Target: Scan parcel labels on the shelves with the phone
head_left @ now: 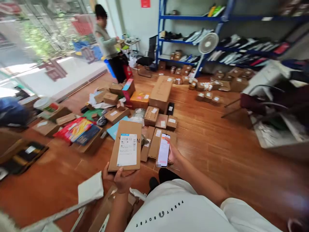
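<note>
My left hand (120,178) grips the lower edge of a flat brown cardboard box (113,159), tilted up so its face shows. A white shipping label (127,151) with a blue strip and barcodes covers much of that face. To the right, my right hand (172,151) is closed round a smartphone (163,154), the thumb lying over its upper screen. The lit screen is pale with an orange patch near the top; its text is too small to read. Box and phone are held apart, side by side, above parcels on the floor.
Parcels crowd the wooden floor ahead, among them a tall carton (161,91) and a red bag (76,130). A person (111,48) stands at the back left. Blue shelving (190,17), a white fan (208,43) and a black chair (147,58) are farther off.
</note>
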`<action>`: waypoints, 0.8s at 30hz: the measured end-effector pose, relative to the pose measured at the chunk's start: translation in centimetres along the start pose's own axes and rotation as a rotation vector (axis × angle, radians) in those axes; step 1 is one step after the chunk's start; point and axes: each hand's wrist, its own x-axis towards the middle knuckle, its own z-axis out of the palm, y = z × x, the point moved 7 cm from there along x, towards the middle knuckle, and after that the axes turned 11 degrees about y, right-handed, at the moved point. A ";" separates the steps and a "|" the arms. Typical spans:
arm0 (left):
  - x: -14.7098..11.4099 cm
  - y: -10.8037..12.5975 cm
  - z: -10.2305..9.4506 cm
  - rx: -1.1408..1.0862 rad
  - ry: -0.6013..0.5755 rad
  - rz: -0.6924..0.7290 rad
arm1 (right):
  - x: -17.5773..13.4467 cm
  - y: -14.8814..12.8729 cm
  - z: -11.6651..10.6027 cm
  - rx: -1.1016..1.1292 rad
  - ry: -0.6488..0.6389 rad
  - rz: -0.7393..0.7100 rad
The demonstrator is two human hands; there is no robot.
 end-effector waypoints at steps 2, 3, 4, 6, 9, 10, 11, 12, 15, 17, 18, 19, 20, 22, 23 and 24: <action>-0.1 5.2 3.3 -0.086 0.027 0.222 | 0.8 -2.4 -4.5 0.089 0.065 -0.013; -0.2 7.4 5.0 -0.141 0.022 0.273 | 1.0 -3.5 -6.6 0.130 0.089 -0.016; -0.4 9.4 6.7 -0.199 0.002 0.292 | 1.2 -4.7 -8.8 0.166 0.110 -0.017; -1.2 13.1 10.2 -0.307 -0.053 0.288 | 1.4 -7.0 -13.1 0.231 0.142 -0.020; -3.3 18.2 15.7 -0.379 -0.069 0.294 | 1.7 -11.3 -19.5 0.315 0.142 -0.043; -4.1 19.9 17.6 -0.389 -0.050 0.300 | 1.9 -13.1 -21.8 0.337 0.127 -0.052; -5.0 21.6 19.6 -0.400 -0.025 0.306 | 2.2 -15.0 -24.2 0.355 0.112 -0.059; -5.7 23.5 21.7 -0.415 0.001 0.310 | 2.6 -17.0 -26.8 0.367 0.101 -0.059; -7.5 30.2 28.6 -0.435 0.042 0.310 | 4.1 -23.6 -35.1 0.373 0.088 -0.044; -7.9 35.0 33.3 -0.395 0.073 0.286 | 5.2 -28.2 -40.8 0.374 0.104 -0.054; -7.9 37.3 35.5 -0.366 0.097 0.267 | 5.6 -30.5 -43.4 0.382 0.115 -0.055; -7.7 39.5 37.6 -0.339 0.125 0.251 | 6.0 -32.6 -45.9 0.403 0.130 -0.043; -7.4 41.5 39.7 -0.321 0.150 0.237 | 6.4 -34.7 -47.9 0.436 0.131 -0.033; -6.7 44.8 43.6 -0.310 0.180 0.230 | 7.0 -38.8 -51.0 0.532 0.115 -0.041; -6.2 46.2 45.6 -0.310 0.187 0.233 | 7.5 -40.7 -52.0 0.570 0.098 -0.045; -5.7 47.3 47.6 -0.309 0.190 0.239 | 8.1 -42.6 -52.7 0.602 0.084 -0.052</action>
